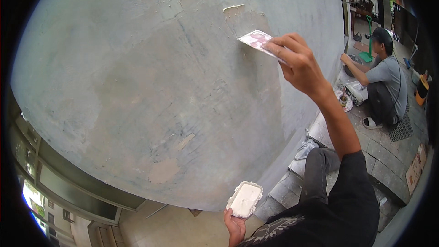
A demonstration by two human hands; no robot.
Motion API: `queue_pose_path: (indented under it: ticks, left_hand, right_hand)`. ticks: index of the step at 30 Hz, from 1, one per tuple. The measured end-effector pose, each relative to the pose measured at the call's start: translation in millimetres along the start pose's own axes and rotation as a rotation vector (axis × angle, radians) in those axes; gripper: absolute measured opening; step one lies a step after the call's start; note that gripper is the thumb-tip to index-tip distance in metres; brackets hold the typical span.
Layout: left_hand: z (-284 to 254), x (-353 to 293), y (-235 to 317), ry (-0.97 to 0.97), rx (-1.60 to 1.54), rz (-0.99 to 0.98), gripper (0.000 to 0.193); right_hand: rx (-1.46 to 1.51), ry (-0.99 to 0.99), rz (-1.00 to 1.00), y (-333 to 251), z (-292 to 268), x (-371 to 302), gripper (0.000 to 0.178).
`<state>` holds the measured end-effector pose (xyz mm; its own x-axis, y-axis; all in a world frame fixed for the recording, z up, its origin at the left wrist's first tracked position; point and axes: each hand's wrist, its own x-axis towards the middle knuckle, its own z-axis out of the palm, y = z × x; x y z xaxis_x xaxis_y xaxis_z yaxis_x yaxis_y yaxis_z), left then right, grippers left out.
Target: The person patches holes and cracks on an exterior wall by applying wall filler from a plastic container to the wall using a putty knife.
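Note:
My right hand grips a flat scraper, smeared with white and pinkish filler, its far edge at or very near the grey wall. Just above that edge, a ridge of cream filler stands on the wall. Low down, my left hand is wrapped round the near end of a small rectangular tub of smooth off-white putty. Lower on the wall are a pale thin streak and a wider beige patch.
At right a person squats on paving by a dark bucket. A green long-handled dustpan, a white sack and a round lid with a small pot are near them. Stone steps run along the wall's foot.

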<state>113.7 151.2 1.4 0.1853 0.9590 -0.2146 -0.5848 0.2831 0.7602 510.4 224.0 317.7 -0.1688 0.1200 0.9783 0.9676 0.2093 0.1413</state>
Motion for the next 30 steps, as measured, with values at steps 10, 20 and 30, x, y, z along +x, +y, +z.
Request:
queue_pose_path:
  ticks: [10,20,30]
  left_hand:
    - [19.1,2.2,-8.8,-0.045,0.028,-0.015,0.056]
    - [19.8,-4.1,-2.9,-0.027,0.029,-0.033,0.053]
    - [22.5,-14.0,-15.1,-0.020,0.007,-0.033,0.054]
  right_hand:
    - [-0.066,0.118,-0.188,23.4,8.7,56.9,0.032]
    - [0.020,-0.254,-0.049,7.8,-17.9,-2.0,0.031]
    - [0.006,0.138,0.033,53.0,8.0,33.3,0.033]
